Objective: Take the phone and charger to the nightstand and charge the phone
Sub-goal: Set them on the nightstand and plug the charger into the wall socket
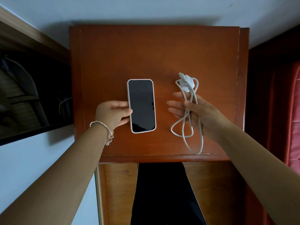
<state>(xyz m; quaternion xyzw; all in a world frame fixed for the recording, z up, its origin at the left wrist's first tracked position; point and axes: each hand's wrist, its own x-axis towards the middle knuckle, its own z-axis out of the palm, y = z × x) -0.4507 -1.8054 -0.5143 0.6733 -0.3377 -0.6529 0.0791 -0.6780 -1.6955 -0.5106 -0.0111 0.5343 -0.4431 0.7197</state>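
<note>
- nightstand (pixel 146 54): red-brown wooden top, seen from straight above, fills the middle of the view; its front edge is at 6 o'clock.
- phone (pixel 142 106): dark screen up, pale case, long axis running 12 to 6, just below the centre of the top. Can't tell whether it lies flat on the wood or is held just off it.
- left hand (pixel 113 112): comes in from 7 o'clock and grips the phone's left long edge, at 9 o'clock of the phone. The thumb lies over the rim of the screen and the fingers are tucked under the case.
- bracelet (pixel 103 127): silver, on the left wrist.
- charger (pixel 188 82): white plug at 2 o'clock of the phone, well apart from it and near the right side of the top.
- cable (pixel 186 127): white, looped loosely, runs from the plug toward 6 o'clock across the right palm; the lowest loop reaches the front edge of the top.
- right hand (pixel 194 109): comes in from 4 o'clock with the palm turned up and the fingers straight and spread toward 9. The thumb pins the cable against the palm, so it is holding the charger.
- wall (pixel 146 8): pale, at 12 o'clock behind the top.
- bed (pixel 290 111): red, at 3 o'clock.
- dark recess (pixel 32 95): at 9 o'clock; contents too dim to name.
</note>
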